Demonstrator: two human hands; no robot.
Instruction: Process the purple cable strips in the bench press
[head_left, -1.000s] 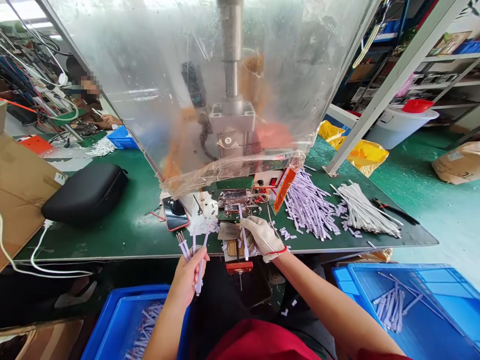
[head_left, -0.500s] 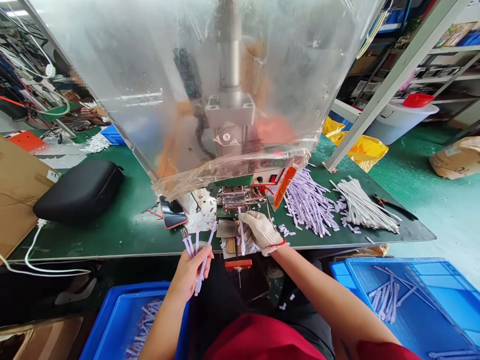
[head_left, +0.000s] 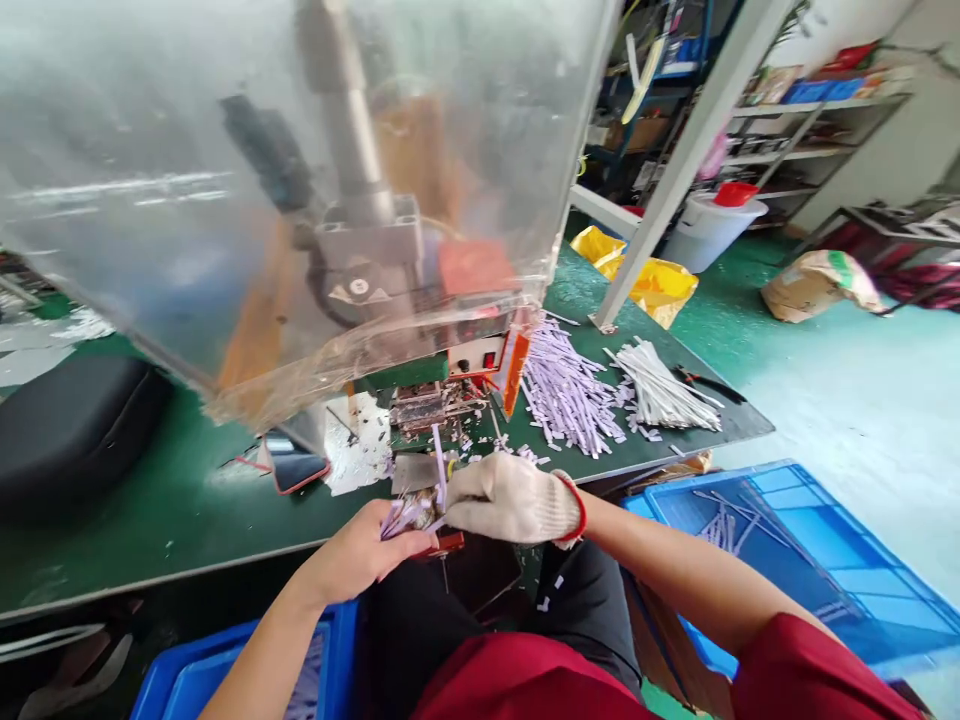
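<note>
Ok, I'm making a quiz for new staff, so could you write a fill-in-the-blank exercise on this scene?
The gloved hand is the person's ______ one.
The pliers lie beside the ______ strips, not beside the purple pile.
A ______ object sits on top of the white tub.
The smooth case on the green table is ______.

Missing words: right; white; red; black.

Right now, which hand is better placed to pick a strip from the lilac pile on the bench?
Probably the right: the gloved right hand is nearer the lilac pile, while the left hand is farther off and holding several lilac strips.
</note>
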